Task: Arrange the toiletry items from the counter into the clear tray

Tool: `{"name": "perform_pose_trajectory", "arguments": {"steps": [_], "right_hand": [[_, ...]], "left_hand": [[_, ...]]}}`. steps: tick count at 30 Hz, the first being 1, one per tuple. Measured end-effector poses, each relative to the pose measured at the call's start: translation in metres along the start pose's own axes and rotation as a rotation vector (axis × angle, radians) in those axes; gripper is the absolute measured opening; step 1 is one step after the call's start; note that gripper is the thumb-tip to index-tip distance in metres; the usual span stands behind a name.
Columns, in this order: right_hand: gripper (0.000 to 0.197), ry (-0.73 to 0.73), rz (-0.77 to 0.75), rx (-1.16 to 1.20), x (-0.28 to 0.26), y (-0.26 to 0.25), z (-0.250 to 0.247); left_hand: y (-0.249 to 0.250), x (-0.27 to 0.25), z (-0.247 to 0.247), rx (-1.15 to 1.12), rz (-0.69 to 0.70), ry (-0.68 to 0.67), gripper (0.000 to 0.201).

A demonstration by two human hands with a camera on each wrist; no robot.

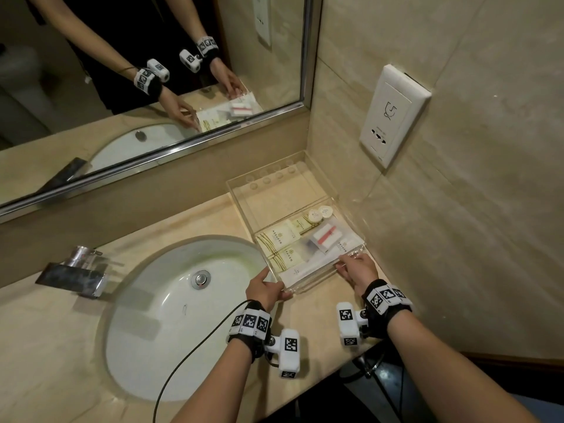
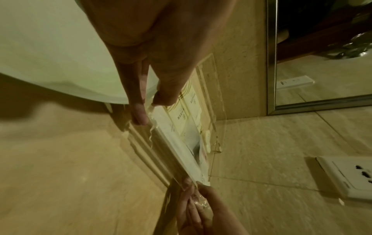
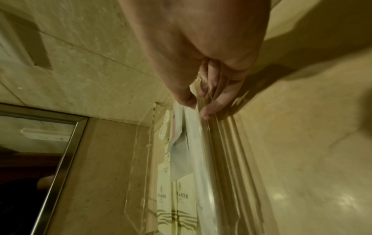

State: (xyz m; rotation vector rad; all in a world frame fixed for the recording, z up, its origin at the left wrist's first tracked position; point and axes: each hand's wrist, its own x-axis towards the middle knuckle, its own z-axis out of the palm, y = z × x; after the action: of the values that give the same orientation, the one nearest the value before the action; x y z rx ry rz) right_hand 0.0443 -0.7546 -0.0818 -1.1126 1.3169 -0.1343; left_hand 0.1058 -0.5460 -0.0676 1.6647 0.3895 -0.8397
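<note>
1. Judged nearly finished: toiletry items all lying inside the clear tray [image 1: 351, 254]; no loose item visible on the counter [image 1: 314, 325] near either hand.
2. Left hand [image 1: 265, 290] gripping the tray's near-left corner, thumb on top of the wall, fingers outside and beneath the near edge.
3. Right hand [image 1: 359, 270] pinching the near-right corner, thumb over the rim, fingers curled outside the wall.
4. Tray seated on the counter in the corner, directly ahead of both hands, sink [image 1: 171, 315] off to the left hand's outer side, socket plate [image 1: 393, 117] up the wall beyond the right hand.
5. Probably left to do: only squaring or sliding the tray into place. A judgement, nothing more.
6. Counted in the tray: three cream sachets [image 1: 276, 236] ahead of the left hand.
7. Two small round capped pieces [image 1: 319, 213] at the far end, beyond both hands.
8. One clear packet with a red stripe [image 1: 325, 236] ahead of the right hand.
9. Long white sleeves [image 1: 308, 268] just past the fingertips along the near wall, at least one; exact count not readable.
10. Far half of the tray bare, apart from a row of round dimples.
</note>
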Motion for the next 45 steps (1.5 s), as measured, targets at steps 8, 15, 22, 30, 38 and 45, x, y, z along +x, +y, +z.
{"name": "perform_pose_trajectory", "arguments": {"steps": [8, 15, 22, 30, 38, 45], "right_hand": [[0.024, -0.063, 0.014, 0.153, 0.000, -0.010, 0.003], [0.043, -0.099, 0.047, 0.126, 0.016, -0.028, 0.031], [0.022, -0.154, 0.047, 0.057, 0.028, -0.053, 0.061], [0.018, -0.078, 0.037, 0.024, 0.038, -0.049, 0.060], [0.034, -0.108, 0.044, 0.063, 0.037, -0.064, 0.071], [0.044, -0.310, 0.031, 0.084, 0.040, -0.093, 0.086]], "left_hand": [[0.014, 0.007, 0.000, -0.005, 0.049, 0.027, 0.066], [0.031, 0.032, -0.008, -0.089, 0.025, 0.060, 0.045], [0.047, 0.039, -0.010, -0.461, -0.058, 0.088, 0.020], [0.052, 0.033, -0.004, -0.815, -0.202, -0.016, 0.026], [0.055, 0.045, -0.006, -0.859, -0.207, 0.005, 0.028], [0.081, 0.046, -0.005, -0.824, -0.183, 0.053, 0.046]]}}
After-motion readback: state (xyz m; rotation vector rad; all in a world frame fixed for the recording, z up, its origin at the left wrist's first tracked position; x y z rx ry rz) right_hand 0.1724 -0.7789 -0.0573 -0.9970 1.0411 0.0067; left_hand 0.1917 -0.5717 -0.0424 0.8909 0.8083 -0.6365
